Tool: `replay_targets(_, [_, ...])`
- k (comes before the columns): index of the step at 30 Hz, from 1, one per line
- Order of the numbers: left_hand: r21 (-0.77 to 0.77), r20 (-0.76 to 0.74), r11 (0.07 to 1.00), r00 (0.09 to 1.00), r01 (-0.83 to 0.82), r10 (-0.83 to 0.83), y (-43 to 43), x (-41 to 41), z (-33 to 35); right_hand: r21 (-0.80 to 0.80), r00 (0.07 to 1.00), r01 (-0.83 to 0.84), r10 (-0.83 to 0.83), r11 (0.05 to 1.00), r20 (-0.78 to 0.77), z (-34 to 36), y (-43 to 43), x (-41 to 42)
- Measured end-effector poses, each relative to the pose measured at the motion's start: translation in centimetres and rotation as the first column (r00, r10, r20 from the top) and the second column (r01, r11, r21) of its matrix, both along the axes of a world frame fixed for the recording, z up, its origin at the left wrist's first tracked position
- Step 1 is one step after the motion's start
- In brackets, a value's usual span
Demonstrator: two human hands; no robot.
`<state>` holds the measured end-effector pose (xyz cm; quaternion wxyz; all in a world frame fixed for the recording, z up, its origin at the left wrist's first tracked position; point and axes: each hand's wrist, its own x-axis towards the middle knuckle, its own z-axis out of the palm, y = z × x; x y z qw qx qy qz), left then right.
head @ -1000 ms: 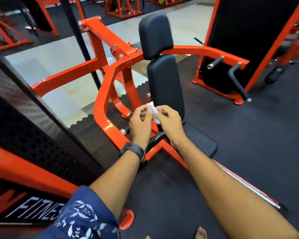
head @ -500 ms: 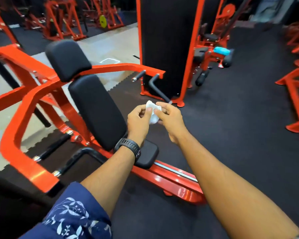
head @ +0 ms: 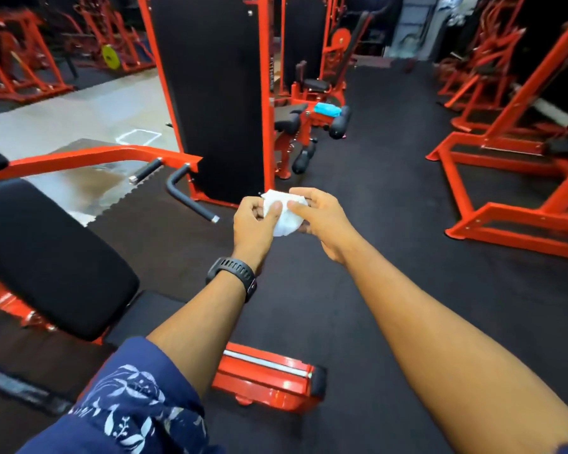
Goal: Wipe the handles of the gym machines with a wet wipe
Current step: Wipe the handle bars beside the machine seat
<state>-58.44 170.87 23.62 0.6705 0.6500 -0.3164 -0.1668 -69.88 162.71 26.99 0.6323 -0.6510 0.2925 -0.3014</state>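
Note:
A crumpled white wet wipe (head: 284, 214) is held in front of me at mid-frame, over the black floor. My left hand (head: 254, 221), with a black watch on the wrist, pinches its left side. My right hand (head: 318, 214) pinches its right side with thumb and fingers. To the left of my hands the orange machine arm (head: 95, 157) carries two black handles: a bent one (head: 186, 194) with a silver end cap and a short straight one (head: 145, 170). Neither hand touches a handle.
The machine's black back pad (head: 46, 253) and orange base rail (head: 269, 375) lie at lower left. A tall black weight-stack cover (head: 210, 93) stands just behind the handles. Another machine with a blue cloth (head: 327, 109) is farther back; orange frames (head: 512, 217) line the right side.
My view has swung to the right, so the seat and orange frame slid left. Both hands stayed together on the wipe, which now shows more spread out between them.

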Motion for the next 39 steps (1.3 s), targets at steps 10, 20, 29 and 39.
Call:
replay_targets(10, [-0.056, -0.038, 0.995, 0.996, -0.079, 0.077, -13.7, 0.2, 0.6, -0.064, 0.994, -0.098, 0.094, 0.993, -0.062, 1.3, -14.5, 1.1])
replay_targets(20, [-0.035, -0.001, 0.941, 0.942, -0.336, 0.336, -22.5, 5.7, 1.0, -0.156, 0.946, -0.318, 0.303, 0.935, -0.110, 0.6, -25.9, 9.5])
replay_targets(29, [-0.019, 0.045, 0.757, 0.756, -0.653, 0.653, -27.7, 13.6, -0.8, -0.159, 0.750, -0.659, 0.628, 0.735, -0.210, -0.9, -32.8, 21.7])
replay_targets(39, [0.137, 0.064, 0.493, 0.504, -0.859, 0.861, -28.7, 18.6, -3.4, 0.099, 0.606, -0.782, 0.788, 0.615, -0.112, -3.6, -33.8, 32.5])
